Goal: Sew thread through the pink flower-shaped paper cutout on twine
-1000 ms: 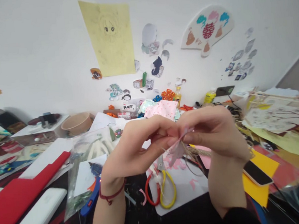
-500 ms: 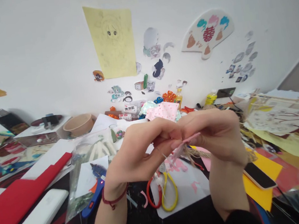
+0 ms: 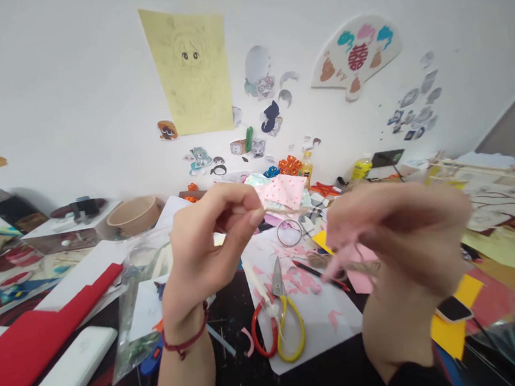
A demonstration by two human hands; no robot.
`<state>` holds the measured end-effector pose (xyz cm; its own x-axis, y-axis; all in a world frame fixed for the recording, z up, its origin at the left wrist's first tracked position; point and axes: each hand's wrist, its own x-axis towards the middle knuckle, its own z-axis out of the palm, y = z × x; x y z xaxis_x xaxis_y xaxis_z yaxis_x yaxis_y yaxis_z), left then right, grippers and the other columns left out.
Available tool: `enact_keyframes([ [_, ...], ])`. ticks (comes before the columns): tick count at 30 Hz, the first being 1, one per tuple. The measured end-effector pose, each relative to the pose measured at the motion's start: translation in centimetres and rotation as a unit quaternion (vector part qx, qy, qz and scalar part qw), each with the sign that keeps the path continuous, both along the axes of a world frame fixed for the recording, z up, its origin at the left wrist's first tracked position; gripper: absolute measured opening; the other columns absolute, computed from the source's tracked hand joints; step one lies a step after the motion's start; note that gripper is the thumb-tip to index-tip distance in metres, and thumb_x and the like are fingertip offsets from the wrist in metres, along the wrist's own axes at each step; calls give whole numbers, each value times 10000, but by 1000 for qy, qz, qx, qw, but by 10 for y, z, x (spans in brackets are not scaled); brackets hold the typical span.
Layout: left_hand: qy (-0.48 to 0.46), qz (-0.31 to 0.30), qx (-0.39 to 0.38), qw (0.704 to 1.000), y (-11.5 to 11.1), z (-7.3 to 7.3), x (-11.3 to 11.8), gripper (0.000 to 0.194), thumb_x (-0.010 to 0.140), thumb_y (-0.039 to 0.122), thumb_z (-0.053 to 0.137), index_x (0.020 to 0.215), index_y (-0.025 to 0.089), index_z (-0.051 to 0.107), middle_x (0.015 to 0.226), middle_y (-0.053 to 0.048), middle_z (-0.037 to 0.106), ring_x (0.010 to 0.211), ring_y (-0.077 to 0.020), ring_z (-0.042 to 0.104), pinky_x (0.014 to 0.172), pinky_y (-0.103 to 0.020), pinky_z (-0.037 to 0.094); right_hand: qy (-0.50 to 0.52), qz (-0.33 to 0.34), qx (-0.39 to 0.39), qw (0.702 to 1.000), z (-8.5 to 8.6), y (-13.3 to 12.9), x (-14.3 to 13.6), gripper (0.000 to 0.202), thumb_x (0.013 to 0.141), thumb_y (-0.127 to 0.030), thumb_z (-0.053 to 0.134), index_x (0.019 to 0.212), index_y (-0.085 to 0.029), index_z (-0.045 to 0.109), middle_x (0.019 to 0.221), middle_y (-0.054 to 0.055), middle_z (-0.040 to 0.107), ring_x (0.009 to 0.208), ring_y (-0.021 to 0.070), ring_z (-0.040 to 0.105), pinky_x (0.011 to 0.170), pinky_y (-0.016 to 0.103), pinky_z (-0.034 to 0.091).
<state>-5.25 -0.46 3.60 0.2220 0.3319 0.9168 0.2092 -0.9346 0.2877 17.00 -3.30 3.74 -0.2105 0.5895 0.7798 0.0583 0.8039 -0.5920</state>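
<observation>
My left hand (image 3: 217, 245) is raised left of centre, thumb and fingers pinched together; what they hold, if anything, is too small to make out. Apart from it on the right, my right hand (image 3: 399, 240) is blurred by motion, its fingers closed on a pink piece (image 3: 343, 257) with thin twine hanging by it. Between and below the hands lie scissors (image 3: 290, 323) with one red and one yellow handle, blades pointing away, on a white sheet (image 3: 317, 339) strewn with pink scraps (image 3: 300, 280). A metal ring (image 3: 289, 233) lies behind the scraps.
At the left are a red strip (image 3: 30, 342), a white box (image 3: 61, 382) and a blue tool (image 3: 151, 358). A round wooden bowl (image 3: 134, 216) and pink dotted fabric (image 3: 287, 191) stand near the wall. The phone (image 3: 454, 309) lies on yellow paper at the right.
My hands, together before, have parted: the left moved left and up, the right moved right with the pink piece. The scissor blades, the ring and more pink scraps now show.
</observation>
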Motion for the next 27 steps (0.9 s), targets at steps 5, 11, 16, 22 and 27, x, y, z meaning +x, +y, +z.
enact_keyframes([
  [5, 4, -18, -8, 1000, 3, -2, 6, 48, 914, 170, 663, 914, 191, 619, 657, 35, 549, 567, -66, 445, 503, -209, 363, 10, 28, -7, 1000, -4, 11, -1, 137, 854, -108, 711, 887, -231, 762, 717, 2, 751, 607, 153, 713, 609, 291, 603],
  [11, -2, -7, -26, 1000, 6, -3, 10, 45, 917, 190, 668, 906, 193, 625, 666, 33, 552, 570, -65, 444, 496, -204, 351, 3, -17, 4, 1000, -4, 11, -1, 107, 856, -127, 722, 841, -230, 748, 727, -15, 727, 622, 106, 668, 562, 231, 541],
  [16, 1, 17, -15, 1000, 7, -4, 10, 47, 912, 188, 678, 906, 204, 635, 632, 45, 519, 548, -67, 425, 488, -207, 348, -14, -19, -2, 1000, -3, 15, -2, 62, 864, -184, 727, 875, -241, 748, 792, 6, 748, 715, 157, 706, 697, 322, 587],
  [22, 0, 47, 9, 999, 8, -3, 10, 39, 914, 165, 669, 909, 195, 644, 643, 48, 540, 533, -50, 408, 483, -193, 341, 4, -2, 34, 999, -2, 25, -2, 83, 869, -164, 716, 866, -232, 764, 778, 10, 739, 732, 143, 707, 671, 288, 571],
  [27, -2, 58, 16, 998, 10, -4, 10, 49, 917, 157, 666, 911, 191, 631, 627, 66, 489, 530, -42, 389, 515, -184, 362, 11, -71, 23, 997, -6, 34, 8, 22, 856, -232, 741, 847, -232, 761, 809, 30, 741, 784, 177, 702, 719, 334, 576],
])
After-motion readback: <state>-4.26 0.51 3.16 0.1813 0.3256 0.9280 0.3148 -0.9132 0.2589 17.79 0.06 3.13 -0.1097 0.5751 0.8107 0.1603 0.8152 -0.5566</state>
